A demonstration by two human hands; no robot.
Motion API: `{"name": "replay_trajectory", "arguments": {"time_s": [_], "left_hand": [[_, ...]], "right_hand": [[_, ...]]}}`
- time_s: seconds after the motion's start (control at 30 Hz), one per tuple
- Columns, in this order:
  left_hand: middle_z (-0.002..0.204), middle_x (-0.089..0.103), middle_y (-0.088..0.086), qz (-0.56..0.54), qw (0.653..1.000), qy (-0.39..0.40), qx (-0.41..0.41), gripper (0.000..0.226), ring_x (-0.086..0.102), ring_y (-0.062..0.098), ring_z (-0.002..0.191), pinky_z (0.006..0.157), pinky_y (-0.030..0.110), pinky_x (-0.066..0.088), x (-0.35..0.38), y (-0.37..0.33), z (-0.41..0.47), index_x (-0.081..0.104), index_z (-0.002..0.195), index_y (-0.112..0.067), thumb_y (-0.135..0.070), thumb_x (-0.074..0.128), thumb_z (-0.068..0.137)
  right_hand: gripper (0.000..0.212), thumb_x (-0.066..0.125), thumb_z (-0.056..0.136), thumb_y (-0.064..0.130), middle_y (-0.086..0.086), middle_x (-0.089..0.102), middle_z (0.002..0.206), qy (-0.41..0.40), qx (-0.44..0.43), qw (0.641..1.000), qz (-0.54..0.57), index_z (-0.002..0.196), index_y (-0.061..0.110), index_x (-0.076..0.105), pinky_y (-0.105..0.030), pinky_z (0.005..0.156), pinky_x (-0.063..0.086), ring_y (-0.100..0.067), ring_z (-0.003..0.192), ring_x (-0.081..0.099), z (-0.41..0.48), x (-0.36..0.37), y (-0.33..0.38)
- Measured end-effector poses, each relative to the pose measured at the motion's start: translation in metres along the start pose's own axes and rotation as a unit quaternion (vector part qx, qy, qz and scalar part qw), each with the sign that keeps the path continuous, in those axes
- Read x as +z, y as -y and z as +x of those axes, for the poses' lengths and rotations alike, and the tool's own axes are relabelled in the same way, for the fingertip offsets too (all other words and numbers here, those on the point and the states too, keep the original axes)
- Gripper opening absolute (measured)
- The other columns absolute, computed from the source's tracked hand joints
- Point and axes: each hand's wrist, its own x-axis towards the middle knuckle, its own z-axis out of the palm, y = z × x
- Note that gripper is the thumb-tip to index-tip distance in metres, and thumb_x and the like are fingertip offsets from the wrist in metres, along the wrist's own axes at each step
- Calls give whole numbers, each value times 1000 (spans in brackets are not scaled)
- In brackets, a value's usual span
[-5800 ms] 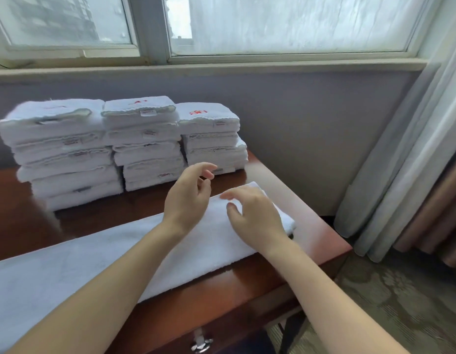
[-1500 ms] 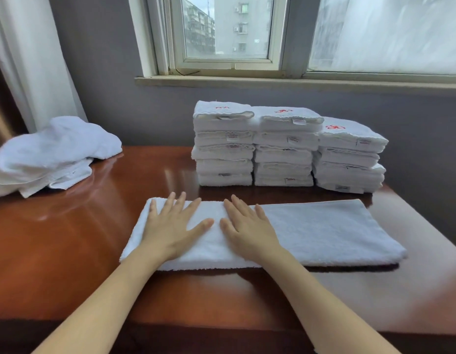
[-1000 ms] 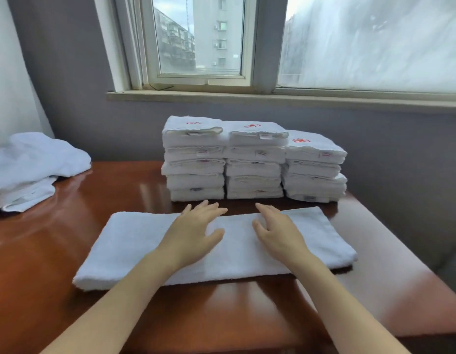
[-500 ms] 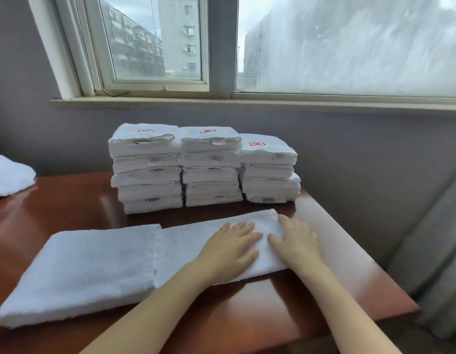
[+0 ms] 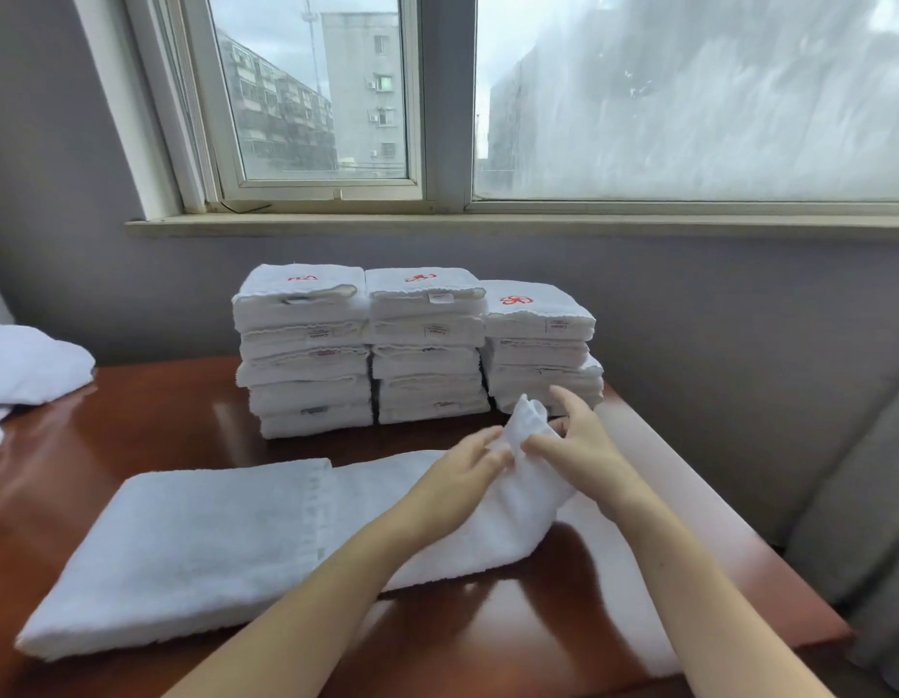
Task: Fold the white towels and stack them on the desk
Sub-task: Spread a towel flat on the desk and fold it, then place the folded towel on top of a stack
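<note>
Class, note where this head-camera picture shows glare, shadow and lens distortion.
Head view: window daylight glares off the glossy desk beside the stacks; head view: the lifted towel end shadows the desk beneath; head view: the window's left frame leans, wide-angle distortion.

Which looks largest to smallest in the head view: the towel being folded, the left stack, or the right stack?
1. towel being folded, though nearest the camera
2. left stack
3. right stack, partly hidden
</note>
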Motion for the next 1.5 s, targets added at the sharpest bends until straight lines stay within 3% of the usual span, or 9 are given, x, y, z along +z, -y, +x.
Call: {"name": "replay_trajectory", "arguments": {"time_s": [0.13, 0.27, 0.37, 0.53, 0.8, 1.07, 1.23, 1.33, 1.5], "left_hand": [[104, 76, -6, -129, 990, -21, -48, 47, 71, 7, 94, 86, 31, 56, -38, -38, -12, 70, 108, -38, -60, 29, 101], [107, 75, 4, -131, 988, -48, -72, 56, 71, 19, 102, 87, 33, 56, -93, -51, -34, 72, 115, -22, -66, 45, 93], [109, 74, -3, -66, 989, -88, -98, 42, 69, 15, 106, 94, 35, 52, -133, -48, -54, 73, 110, -25, -55, 68, 82], [103, 75, 9, -69, 983, -147, -82, 34, 73, 21, 94, 74, 28, 58, -190, -30, -98, 67, 112, -7, -16, 72, 80], [109, 74, 10, -107, 954, -249, -127, 30, 72, 27, 100, 82, 39, 58, -254, 18, -162, 63, 117, -9, -24, 67, 91], [108, 70, 4, 21, 920, -290, -261, 19, 69, 14, 90, 75, 30, 58, -252, 80, -181, 63, 110, -18, -16, 62, 91], [142, 34, 2, 293, 861, -358, -209, 78, 48, 24, 123, 102, 42, 41, -246, 84, -171, 19, 151, -30, -21, 60, 85], [141, 45, -13, 323, 899, -290, -65, 59, 37, 10, 135, 109, 36, 35, -234, 78, -154, 39, 142, -42, -19, 50, 89], [152, 39, -17, 394, 893, -172, -133, 44, 17, 5, 147, 122, 34, 9, -227, 107, -140, 43, 146, -36, -34, 25, 105]], "right_hand": [[104, 74, 68, 34, 5, 71, 97, -2, -70, 993, 96, 155, 32, 16, -24, 74, 51, -3, 90, 68, -14, 23, 39], [67, 57, 98, 30, 4, 73, 108, 73, -141, 972, 171, 153, 26, 20, -16, 86, 47, -5, 92, 70, -29, 61, 77], [39, 39, 105, 27, -6, 75, 104, 137, -161, 953, 216, 141, 38, 27, -34, 110, 35, -26, 107, 67, -37, 93, 100], [53, 39, 102, 7, -7, 66, 112, 108, -218, 931, 271, 150, 24, 25, -32, 97, 49, -24, 102, 67, -41, 143, 126], [46, 39, 103, 36, 17, 53, 129, 168, -200, 965, -6, 148, 30, 32, -8, 98, 28, -9, 118, 48, -45, 221, 115], [60, 21, 102, 53, 1, 15, 164, 187, -253, 872, -375, 156, 27, 13, -50, 119, -14, -20, 152, 2, -48, 262, 92], [60, 17, 99, 60, -2, 10, 164, 190, -262, 851, -414, 154, 35, 13, -56, 117, -13, -27, 151, 0, -44, 268, 86], [61, 16, 98, 61, -1, 8, 165, 187, -269, 845, -422, 154, 37, 10, -57, 116, -12, -28, 151, 0, -44, 270, 83], [59, 17, 100, 57, 1, 9, 165, 178, -288, 846, -411, 154, 34, 14, -54, 118, -10, -23, 151, 2, -43, 265, 77]]}}
